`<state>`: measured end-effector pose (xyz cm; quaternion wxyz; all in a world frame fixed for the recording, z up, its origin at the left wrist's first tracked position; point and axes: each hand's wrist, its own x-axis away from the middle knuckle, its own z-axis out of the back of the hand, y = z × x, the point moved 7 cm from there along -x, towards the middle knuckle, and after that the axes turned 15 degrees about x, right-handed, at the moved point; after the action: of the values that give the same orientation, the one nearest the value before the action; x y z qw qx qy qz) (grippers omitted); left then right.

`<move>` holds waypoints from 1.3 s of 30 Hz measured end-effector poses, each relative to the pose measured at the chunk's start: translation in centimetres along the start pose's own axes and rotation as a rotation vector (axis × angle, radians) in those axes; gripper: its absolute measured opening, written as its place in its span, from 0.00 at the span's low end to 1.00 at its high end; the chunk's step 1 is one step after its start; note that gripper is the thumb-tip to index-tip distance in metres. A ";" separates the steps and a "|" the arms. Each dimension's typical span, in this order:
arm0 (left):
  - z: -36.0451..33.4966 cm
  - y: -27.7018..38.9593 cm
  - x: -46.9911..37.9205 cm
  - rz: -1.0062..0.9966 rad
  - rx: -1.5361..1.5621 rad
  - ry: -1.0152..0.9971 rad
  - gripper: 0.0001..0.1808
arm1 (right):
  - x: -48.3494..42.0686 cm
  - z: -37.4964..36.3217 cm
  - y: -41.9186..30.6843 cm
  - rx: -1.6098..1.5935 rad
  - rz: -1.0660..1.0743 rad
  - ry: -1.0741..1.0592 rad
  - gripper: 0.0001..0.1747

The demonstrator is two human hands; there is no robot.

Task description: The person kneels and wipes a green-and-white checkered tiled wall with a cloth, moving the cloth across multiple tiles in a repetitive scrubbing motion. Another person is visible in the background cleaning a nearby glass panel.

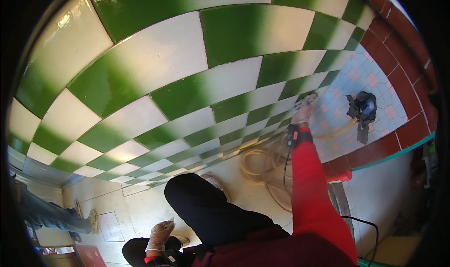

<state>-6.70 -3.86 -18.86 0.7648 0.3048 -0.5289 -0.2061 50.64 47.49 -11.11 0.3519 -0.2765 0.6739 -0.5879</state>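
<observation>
My right hand (304,113), in a clear plastic glove, reaches out and presses a crumpled greyish cloth (309,100) against the green and white tiled wall (232,31), near its far lower part. My left hand (162,232), also in a clear glove, is low by my knee with its fingers curled; whether it holds something small cannot be told. A coiled, yellowish transparent hose (253,165) lies on the floor at the wall's foot. Right of my right hand, a black plastic bag (362,107) with something blue in it sits on the pale hexagon-patterned tiles (369,73).
A raised border of red-brown tiles (379,140) bounds the patterned area. A red object (340,176) lies beside it, and a black cable (365,221) runs at lower right. Another person's legs in jeans (52,210) stand at the left. A red panel (89,255) is at lower left.
</observation>
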 end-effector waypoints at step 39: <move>2.9 3.9 5.3 -0.310 -0.370 0.115 0.22 | 48.2 -24.6 -20.2 0.560 2.219 -0.242 0.30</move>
<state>-7.52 -5.06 -11.84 0.7955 0.2485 -0.3847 -0.3967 1.29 21.15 3.18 0.7872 0.5021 0.3541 -0.0532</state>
